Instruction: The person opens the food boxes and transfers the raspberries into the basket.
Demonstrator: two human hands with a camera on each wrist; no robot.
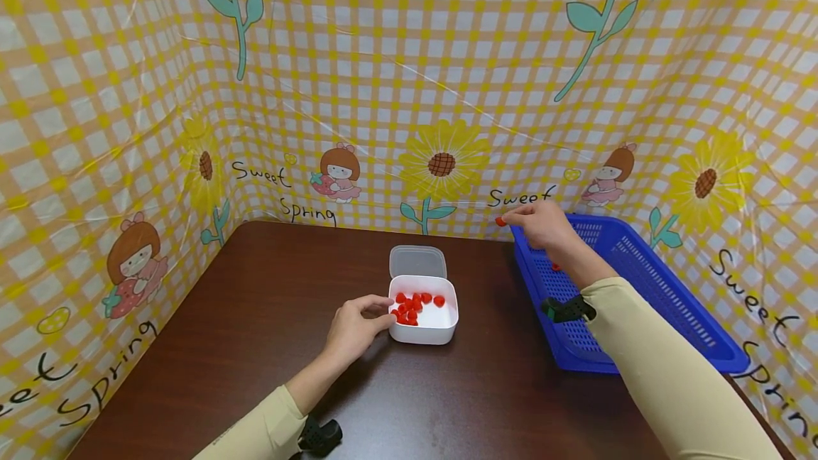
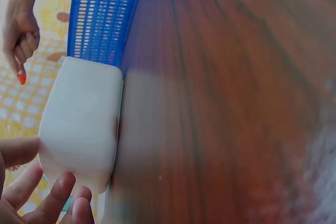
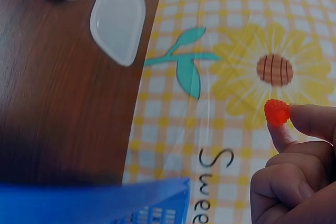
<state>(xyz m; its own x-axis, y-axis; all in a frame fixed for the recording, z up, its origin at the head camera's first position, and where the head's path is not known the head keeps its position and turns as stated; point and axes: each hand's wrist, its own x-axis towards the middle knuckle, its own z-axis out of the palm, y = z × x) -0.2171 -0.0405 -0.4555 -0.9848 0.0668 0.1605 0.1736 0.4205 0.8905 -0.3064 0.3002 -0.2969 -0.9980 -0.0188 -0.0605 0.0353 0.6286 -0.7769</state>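
A white plastic box [image 1: 424,334] holds several red raspberries [image 1: 409,307], mostly toward its left side. My left hand [image 1: 358,329] rests its fingertips and thumb against the box's left side, the fingers spread and relaxed. In the left wrist view, those fingertips touch the near end of the box [image 2: 84,114]. My right hand [image 1: 543,224] is raised over the far left corner of a blue basket [image 1: 543,321]. Between thumb and index finger it pinches one raspberry [image 3: 276,112], with the other fingers curled in. Another red piece [image 1: 556,267] shows inside the basket below the right hand.
A translucent lid [image 1: 417,262] lies just behind the box on the dark brown table [image 1: 287,268]. The basket stands on the right, close to the checkered cloth wall [image 1: 383,91] that encloses the table's back and sides.
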